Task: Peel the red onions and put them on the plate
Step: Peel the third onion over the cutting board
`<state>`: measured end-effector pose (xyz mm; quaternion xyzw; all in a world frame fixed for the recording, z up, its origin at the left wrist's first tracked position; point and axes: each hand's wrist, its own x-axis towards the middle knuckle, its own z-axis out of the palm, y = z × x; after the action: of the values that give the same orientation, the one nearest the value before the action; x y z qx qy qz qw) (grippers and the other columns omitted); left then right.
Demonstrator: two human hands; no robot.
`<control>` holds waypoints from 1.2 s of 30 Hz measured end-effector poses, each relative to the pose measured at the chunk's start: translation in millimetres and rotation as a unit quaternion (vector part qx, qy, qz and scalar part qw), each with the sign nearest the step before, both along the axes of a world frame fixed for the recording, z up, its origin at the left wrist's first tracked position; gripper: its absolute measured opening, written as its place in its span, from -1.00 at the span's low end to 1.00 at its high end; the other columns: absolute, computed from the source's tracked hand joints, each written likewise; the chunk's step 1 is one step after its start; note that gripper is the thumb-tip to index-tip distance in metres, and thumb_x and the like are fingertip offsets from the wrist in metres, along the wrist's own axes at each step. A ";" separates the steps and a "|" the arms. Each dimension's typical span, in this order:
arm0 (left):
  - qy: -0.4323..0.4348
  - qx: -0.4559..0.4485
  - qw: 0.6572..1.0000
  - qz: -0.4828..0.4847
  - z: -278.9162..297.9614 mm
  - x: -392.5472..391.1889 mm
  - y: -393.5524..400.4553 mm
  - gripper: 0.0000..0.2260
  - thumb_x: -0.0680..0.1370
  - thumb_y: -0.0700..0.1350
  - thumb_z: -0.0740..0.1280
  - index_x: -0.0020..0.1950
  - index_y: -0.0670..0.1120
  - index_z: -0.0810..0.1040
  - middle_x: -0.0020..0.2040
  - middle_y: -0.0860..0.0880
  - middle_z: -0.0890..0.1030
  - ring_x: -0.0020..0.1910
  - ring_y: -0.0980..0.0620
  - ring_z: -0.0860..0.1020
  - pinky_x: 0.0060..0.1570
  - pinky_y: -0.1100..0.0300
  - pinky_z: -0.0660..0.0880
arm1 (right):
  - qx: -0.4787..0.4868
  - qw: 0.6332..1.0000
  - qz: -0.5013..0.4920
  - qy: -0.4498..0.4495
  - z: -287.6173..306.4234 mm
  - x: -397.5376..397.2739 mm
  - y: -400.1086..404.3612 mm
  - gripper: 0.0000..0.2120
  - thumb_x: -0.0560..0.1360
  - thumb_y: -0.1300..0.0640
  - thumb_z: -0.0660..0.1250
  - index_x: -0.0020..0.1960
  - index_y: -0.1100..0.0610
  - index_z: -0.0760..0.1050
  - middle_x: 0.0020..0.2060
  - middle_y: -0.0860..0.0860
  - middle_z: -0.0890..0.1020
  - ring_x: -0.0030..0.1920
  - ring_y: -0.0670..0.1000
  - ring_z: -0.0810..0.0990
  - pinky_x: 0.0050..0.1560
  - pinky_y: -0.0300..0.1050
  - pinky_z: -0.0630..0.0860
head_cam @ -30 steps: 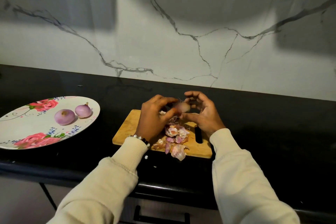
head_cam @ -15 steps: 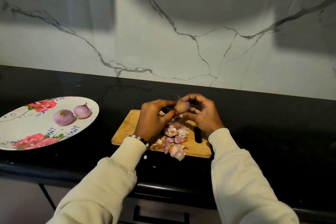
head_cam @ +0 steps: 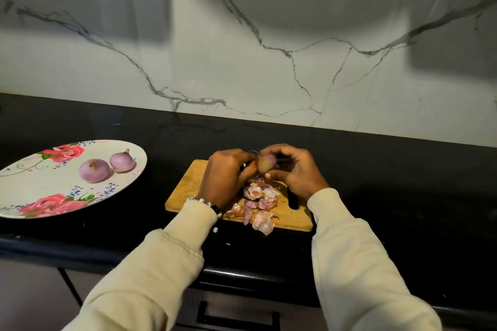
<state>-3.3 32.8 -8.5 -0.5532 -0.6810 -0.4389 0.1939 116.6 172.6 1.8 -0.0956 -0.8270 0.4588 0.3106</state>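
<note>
A red onion (head_cam: 266,163) is gripped between both hands, left (head_cam: 228,177) and right (head_cam: 294,172), above the cutting board (head_cam: 188,188) so peels (head_cam: 262,196) are caught.

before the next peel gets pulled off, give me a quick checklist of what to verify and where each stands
1. Onion held by both hands, left hand and right hand: ok.
2. Onion fully peeled: not ok, brownish skin still shows.
3. Hands over the cutting board so skins land there: ok.
4. Peel pile kept on the board: not ok, one piece overhangs the near edge.
5. Plate has room beside the two peeled onions: ok.
6. Firmness of grip: cannot tell.
</note>
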 end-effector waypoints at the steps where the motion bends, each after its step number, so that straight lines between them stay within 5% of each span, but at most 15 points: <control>1: 0.000 0.000 1.000 0.001 0.1 0.3 0.2 -0.85 0.53 -0.13 0.39 0.05 -0.13 0.69 -0.10 -0.06 0.69 -0.16 0.03 0.63 -0.13 0.04 0.60 | -0.003 1.000 0.000 -0.002 0.1 -0.3 0.0 -0.52 0.33 0.49 0.49 0.06 -0.01 0.63 0.10 -0.04 0.65 0.14 -0.12 0.61 0.15 -0.22 0.56; 7: -0.031 0.024 0.999 -0.010 1.3 -1.0 1.7 -0.87 0.53 -0.16 0.40 0.05 -0.13 0.69 -0.12 -0.02 0.69 -0.16 0.09 0.62 -0.12 0.11 0.58 | -0.060 0.998 0.012 0.002 0.6 2.5 1.5 -0.52 0.37 0.51 0.45 0.10 0.01 0.63 0.09 0.01 0.68 0.17 -0.03 0.63 0.22 0.03 0.58; 15: -0.095 0.020 0.995 -0.019 2.8 0.5 1.4 -0.90 0.50 -0.21 0.43 -0.01 -0.14 0.71 -0.18 -0.02 0.69 -0.23 0.15 0.61 -0.20 0.30 0.54 | -0.055 0.998 0.022 -0.027 1.2 3.5 0.4 -0.50 0.38 0.52 0.42 0.17 0.04 0.62 0.13 -0.03 0.66 0.22 -0.05 0.59 0.31 0.07 0.52; 21: -0.088 0.020 0.996 0.008 4.0 -0.5 3.3 -0.91 0.50 -0.22 0.42 -0.03 -0.15 0.70 -0.16 -0.03 0.67 -0.21 0.12 0.59 -0.16 0.25 0.55 | -0.066 0.997 0.037 -0.027 -2.0 0.7 1.7 -0.52 0.41 0.48 0.43 0.21 0.06 0.61 0.15 0.02 0.67 0.23 0.00 0.60 0.31 0.08 0.52; 27: -0.257 0.061 0.964 -0.034 8.5 2.9 2.5 -0.88 0.57 -0.22 0.35 0.01 -0.13 0.69 -0.14 0.04 0.69 -0.20 0.14 0.64 -0.17 0.27 0.58 | -0.145 0.986 0.080 0.021 -1.2 1.9 1.4 -0.64 0.52 0.41 0.36 0.26 0.15 0.54 0.15 0.13 0.65 0.20 0.06 0.62 0.20 -0.08 0.56; 36: -0.298 0.044 0.951 -0.075 9.6 4.7 0.8 -0.82 0.44 -0.17 0.51 0.04 -0.12 0.70 -0.12 0.06 0.71 -0.11 0.16 0.67 -0.09 0.27 0.59 | -0.110 0.991 0.058 0.046 0.2 3.3 4.4 -0.61 0.44 0.38 0.46 0.18 0.04 0.61 0.17 0.07 0.66 0.25 0.07 0.59 0.32 0.15 0.51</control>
<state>1.4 33.6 1.1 -0.4372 -0.6447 -0.6264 -0.0273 119.8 177.1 2.0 -0.0597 -0.7602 0.5684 0.3090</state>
